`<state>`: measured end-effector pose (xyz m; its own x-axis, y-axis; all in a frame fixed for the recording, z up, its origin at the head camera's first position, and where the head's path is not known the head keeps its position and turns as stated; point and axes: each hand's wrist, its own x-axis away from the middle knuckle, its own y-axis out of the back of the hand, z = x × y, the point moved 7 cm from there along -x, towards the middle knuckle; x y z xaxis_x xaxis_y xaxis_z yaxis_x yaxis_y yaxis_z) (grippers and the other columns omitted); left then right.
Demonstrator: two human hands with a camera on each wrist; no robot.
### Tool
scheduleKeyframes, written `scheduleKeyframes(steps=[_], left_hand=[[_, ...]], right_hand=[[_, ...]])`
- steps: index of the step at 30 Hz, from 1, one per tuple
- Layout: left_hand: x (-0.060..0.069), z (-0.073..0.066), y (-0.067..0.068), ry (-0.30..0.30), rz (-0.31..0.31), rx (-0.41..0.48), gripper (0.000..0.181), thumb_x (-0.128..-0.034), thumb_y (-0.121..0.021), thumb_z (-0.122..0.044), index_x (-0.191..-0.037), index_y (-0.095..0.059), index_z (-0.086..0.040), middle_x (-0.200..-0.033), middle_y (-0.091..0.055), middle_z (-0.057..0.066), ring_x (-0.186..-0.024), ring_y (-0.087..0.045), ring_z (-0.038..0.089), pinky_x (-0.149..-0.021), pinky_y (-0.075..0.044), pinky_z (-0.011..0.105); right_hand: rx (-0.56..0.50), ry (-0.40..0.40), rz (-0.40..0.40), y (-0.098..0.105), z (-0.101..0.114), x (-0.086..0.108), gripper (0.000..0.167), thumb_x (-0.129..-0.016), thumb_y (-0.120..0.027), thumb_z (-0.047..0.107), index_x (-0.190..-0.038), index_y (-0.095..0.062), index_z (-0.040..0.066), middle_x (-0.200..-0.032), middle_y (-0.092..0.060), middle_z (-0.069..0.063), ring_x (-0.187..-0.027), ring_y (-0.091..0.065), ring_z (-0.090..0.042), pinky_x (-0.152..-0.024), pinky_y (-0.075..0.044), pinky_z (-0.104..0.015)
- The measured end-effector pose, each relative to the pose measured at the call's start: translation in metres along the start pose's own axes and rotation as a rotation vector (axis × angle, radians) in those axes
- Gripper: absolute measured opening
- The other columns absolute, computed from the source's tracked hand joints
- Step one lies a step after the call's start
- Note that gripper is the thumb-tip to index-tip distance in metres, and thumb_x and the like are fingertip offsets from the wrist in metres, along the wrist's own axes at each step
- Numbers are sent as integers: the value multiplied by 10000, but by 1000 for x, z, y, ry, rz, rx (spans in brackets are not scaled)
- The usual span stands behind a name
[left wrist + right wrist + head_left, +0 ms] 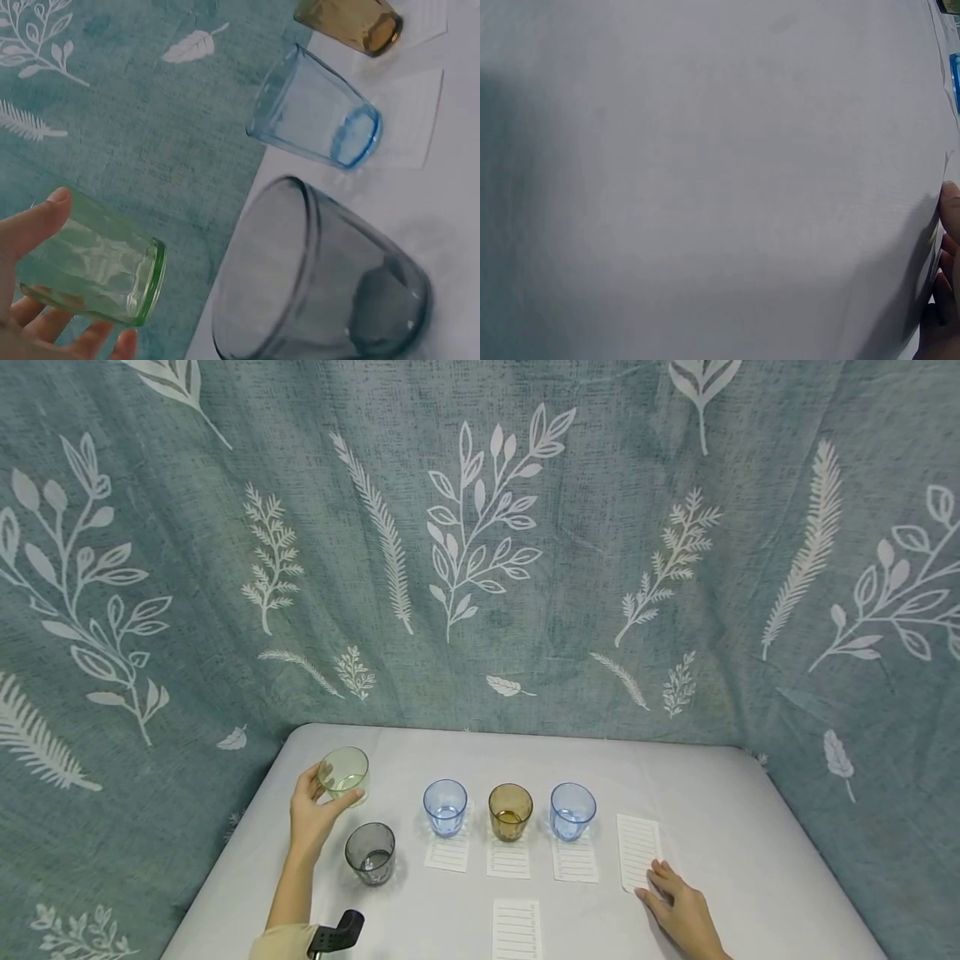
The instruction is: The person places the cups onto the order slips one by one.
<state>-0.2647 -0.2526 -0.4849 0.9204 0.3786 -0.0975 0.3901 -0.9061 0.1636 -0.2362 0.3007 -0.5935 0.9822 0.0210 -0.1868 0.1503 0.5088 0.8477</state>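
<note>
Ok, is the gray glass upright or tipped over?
Upright: the gray glass stands on its base on the white table, rim facing up.

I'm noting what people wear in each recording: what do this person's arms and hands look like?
The left hand and right hand are ungloved. A cream sleeve shows on the left arm, with a rounded black device by its cuff. No sleeve shows on the right.

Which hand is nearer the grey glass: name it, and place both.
Left. The left hand is close, left of and slightly beyond the grey glass, holding the green glass. The right hand is far to its right, at the rightmost card.
</note>
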Motion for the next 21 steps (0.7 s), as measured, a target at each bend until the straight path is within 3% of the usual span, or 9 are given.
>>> scheduleKeyframes(steps=[9,15,21], left_hand=[[-5,-22,-28,-37,112,42,808,-756,-772,-50,-1410,-305,35,-1421,-380,239,-1308,-346,399,-1030,-372,528],[-8,-31,-46,-51,135,38,807,-744,-784,-59,-1407,-329,10,-1422,-396,219,-1301,-365,392,-1020,-391,519],[-11,-42,-65,-72,164,46,789,-724,-800,-74,-1386,-376,-8,-1386,-441,224,-1285,-387,404,-1027,-360,563]], right_hand=[[-8,-4,18,-1,2,1,471,-807,-729,154,-1129,-570,-151,-1280,-478,-286,-1225,-404,-455,-948,-390,-551],[-13,-24,40,-1,3,1,469,-826,-708,162,-1148,-564,-147,-1299,-464,-284,-1245,-387,-450,-976,-376,-549],[-15,-30,13,0,1,1,448,-812,-722,145,-1129,-581,-139,-1284,-486,-267,-1239,-406,-433,-977,-376,-514]])
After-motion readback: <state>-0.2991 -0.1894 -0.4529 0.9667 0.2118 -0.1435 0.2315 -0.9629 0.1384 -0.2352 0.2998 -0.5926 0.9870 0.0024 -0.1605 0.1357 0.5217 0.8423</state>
